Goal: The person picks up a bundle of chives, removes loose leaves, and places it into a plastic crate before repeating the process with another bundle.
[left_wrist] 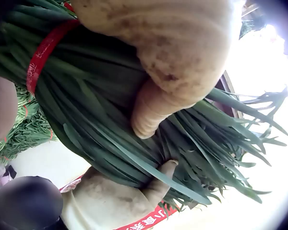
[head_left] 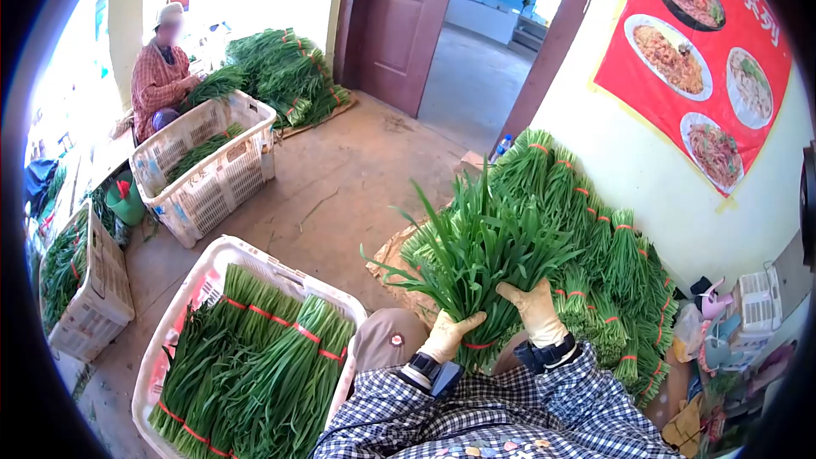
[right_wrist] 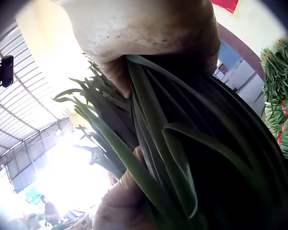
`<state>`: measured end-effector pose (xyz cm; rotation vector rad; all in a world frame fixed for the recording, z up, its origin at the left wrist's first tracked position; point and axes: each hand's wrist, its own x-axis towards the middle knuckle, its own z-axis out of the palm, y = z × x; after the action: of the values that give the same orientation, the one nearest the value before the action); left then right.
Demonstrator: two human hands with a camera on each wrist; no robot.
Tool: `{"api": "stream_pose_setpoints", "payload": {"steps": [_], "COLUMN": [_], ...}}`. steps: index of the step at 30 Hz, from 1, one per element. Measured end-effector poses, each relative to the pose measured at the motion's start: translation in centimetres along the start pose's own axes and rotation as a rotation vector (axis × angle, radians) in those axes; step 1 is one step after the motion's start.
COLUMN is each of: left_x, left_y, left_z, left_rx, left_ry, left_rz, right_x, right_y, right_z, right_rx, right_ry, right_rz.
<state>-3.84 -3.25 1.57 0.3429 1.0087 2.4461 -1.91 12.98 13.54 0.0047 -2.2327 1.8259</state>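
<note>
Both hands wear pale, stained gloves and grip one bundle of long green leaves (head_left: pixel 484 263) over the lap, leaf tips pointing away from the body. The left hand (head_left: pixel 450 336) holds its left side, just above a red band (left_wrist: pixel 44 57). On the right side is the right hand (head_left: pixel 534 310), its thumb across the leaves. In the left wrist view the left hand (left_wrist: pixel 168 52) lies over the bundle, with the right hand (left_wrist: pixel 115 196) beyond it. The right wrist view has the right hand (right_wrist: pixel 149 33) pressed round the leaves; its fingers are partly hidden.
A white crate (head_left: pixel 357 304) of banded bundles stands at the left knee. Stacked bundles (head_left: pixel 608 263) lie along the right wall. Farther back, a seated person (head_left: pixel 157 76) works beside another crate (head_left: pixel 225 174) and a green pile (head_left: pixel 280 76). An open door (head_left: pixel 399 25) is ahead.
</note>
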Motion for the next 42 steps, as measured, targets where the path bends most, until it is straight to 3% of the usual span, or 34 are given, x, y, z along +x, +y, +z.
{"api": "stream_pose_setpoints", "payload": {"steps": [4,6,7,9,11,13,15,17,19,21,23,24,25,27,29,30,31,33,34,35,37,38,42], "left_x": [0.4,0.1,0.0,0.3,0.7,-0.5,0.3,1.1,0.7,-0.7,-1.8,-3.7,-5.3,-7.9,-9.2,-8.7,-9.2,-10.1,-10.2,-9.9,-9.4,-9.7,-9.6], "left_y": [-1.0,-0.4,0.0,-0.1,-0.1,2.8,1.3,-0.6,0.9,3.4,5.3,7.6,7.9,10.6,12.1,10.2,10.4,9.4,9.3,8.8,9.5,9.4,9.8], "left_z": [0.1,0.6,0.7,0.8,0.7,1.4,0.6,0.5,0.2,-0.6,-2.3,-2.5,-3.8,-7.5,-6.4,-8.2,-7.9,-8.5,-9.0,-8.7,-6.5,-7.0,-6.7], "left_rx": [0.006,0.013,0.019,-0.072,-0.19,-0.116,-0.139,-0.34,-0.33,-0.088,-0.287,-0.164,0.276,1.261,0.513,0.679,0.625,0.686,0.966,0.961,0.233,0.353,0.434], "left_ry": [0.021,0.047,0.067,0.126,0.152,0.232,0.264,0.316,0.259,0.3,0.283,0.32,0.323,0.32,0.423,0.462,0.523,0.413,0.395,0.396,0.473,0.474,0.385], "left_rz": [0.043,0.043,0.048,0.136,0.147,0.003,0.029,0.056,0.18,0.26,0.229,0.291,0.539,0.798,0.506,0.709,0.677,0.61,0.791,0.803,0.54,0.333,0.168], "right_x": [0.0,-0.2,-0.2,-0.3,-1.7,-3.1,-4.6,-4.8,-3.3,-1.9,0.0,0.4,0.9,2.6,3.5,3.7,3.9,3.7,3.7,3.6,3.9,3.9,3.3], "right_y": [0.1,-0.6,-0.7,1.7,1.6,4.8,6.2,6.8,6.5,4.8,2.6,1.2,0.9,0.7,1.3,0.9,0.7,0.1,-0.1,-0.3,-0.6,-0.7,0.5], "right_z": [-0.2,-0.2,-1.1,-1.6,-2.1,-2.7,-0.9,1.2,2.1,3.1,5.4,7.0,7.8,10.1,12.1,12.7,13.3,13.7,13.6,13.5,13.5,13.3,12.3], "right_rx": [0.04,-0.141,-0.209,0.059,0.227,-0.174,-0.52,-0.488,-0.526,-0.615,-0.605,-0.673,-0.671,-0.675,-0.504,-0.541,-0.576,-0.622,-0.658,-0.692,-0.632,-0.562,-0.558], "right_ry": [0.02,0.046,-0.043,-0.083,-0.154,-0.235,-0.353,-0.215,-0.244,-0.278,-0.366,-0.359,-0.357,-0.482,-0.627,-0.662,-0.698,-0.716,-0.721,-0.725,-0.764,-0.806,-0.768], "right_rz": [0.042,-0.006,0.17,-0.072,0.089,0.139,0.067,0.069,-0.013,-0.085,-0.282,-0.359,-0.372,-0.548,-0.345,-0.354,-0.363,-0.374,-0.372,-0.367,-0.285,-0.192,-0.172]}}
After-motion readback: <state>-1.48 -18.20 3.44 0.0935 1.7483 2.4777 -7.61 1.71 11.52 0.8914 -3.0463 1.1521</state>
